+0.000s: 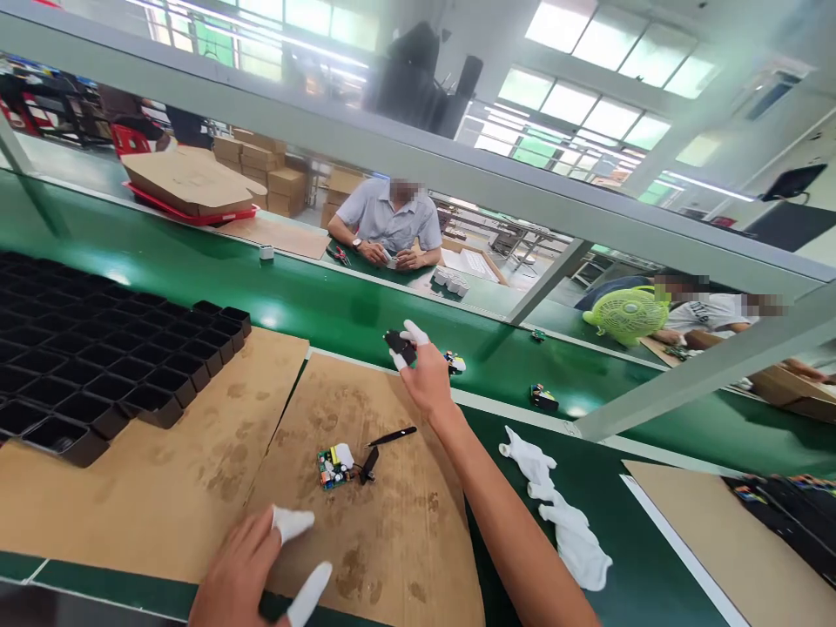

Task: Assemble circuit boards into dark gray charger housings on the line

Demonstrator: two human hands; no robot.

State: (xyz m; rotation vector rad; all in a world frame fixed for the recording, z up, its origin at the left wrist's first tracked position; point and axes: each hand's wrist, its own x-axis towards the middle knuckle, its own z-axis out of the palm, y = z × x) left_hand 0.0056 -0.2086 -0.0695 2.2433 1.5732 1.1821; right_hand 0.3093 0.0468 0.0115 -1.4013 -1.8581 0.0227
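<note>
My right hand (pixel 428 374), with white finger cots on its fingertips, reaches out over the green belt. Its thumb and fingers pinch a small black part with a circuit board (pixel 398 346). Nearer to me, my left hand (pixel 252 557) hovers above the cardboard with thumb and finger spread, also in white cots and holding nothing. Between the hands lies a circuit board with white and yellow components (pixel 335 465). A small black piece (pixel 369 465) sits at its right side, apparently joined by wires. Black tweezers (pixel 392 436) rest just behind it.
Many black open boxes (pixel 157 392) stand in rows at left. White gloves (pixel 555 505) lie on the right. More boards (pixel 543 397) sit on the green belt (pixel 313 305). A slanted grey post (pixel 627 383) rises at right. Across the belt, a person (pixel 392 226) handles a white part.
</note>
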